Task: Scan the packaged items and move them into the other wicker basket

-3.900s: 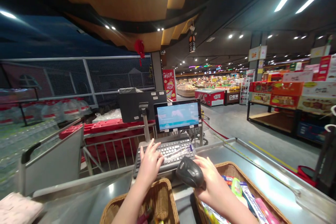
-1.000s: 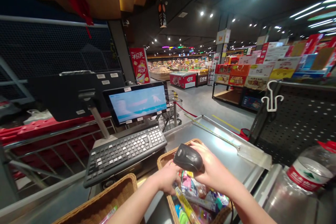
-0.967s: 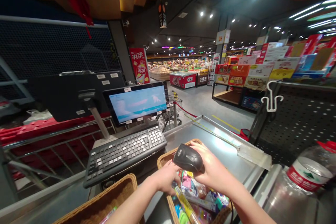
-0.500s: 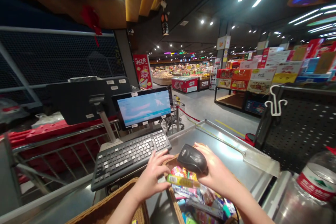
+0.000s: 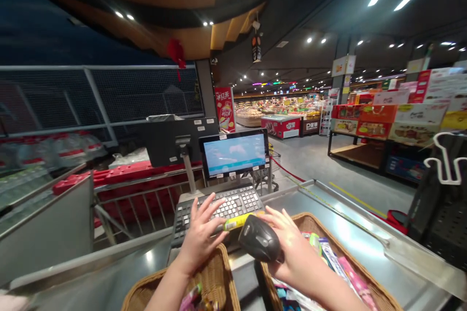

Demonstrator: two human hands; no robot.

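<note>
My left hand (image 5: 199, 239) is over the keyboard's front edge. Its thumb and index finger pinch one end of a slim yellow-green packet (image 5: 235, 222), with the other fingers spread. A black handheld barcode scanner (image 5: 258, 239) is in my right hand (image 5: 297, 252), its head close to the packet and partly covering it. Below my right hand stands a wicker basket (image 5: 321, 223) full of small colourful packets. Another wicker basket (image 5: 230, 284), with a few packets at its bottom, sits under my left forearm.
Behind my hands are a keyboard (image 5: 237, 202) and a lit monitor (image 5: 235, 155). The metal counter (image 5: 292, 196) runs off to the right. A white hook (image 5: 443, 160) hangs on a dark perforated panel at right. Boxed goods (image 5: 375, 119) are stacked beyond.
My view has turned left. The packet has risen from over the right basket to in front of the keyboard, still in my left hand. The scanner has stayed close to it.
</note>
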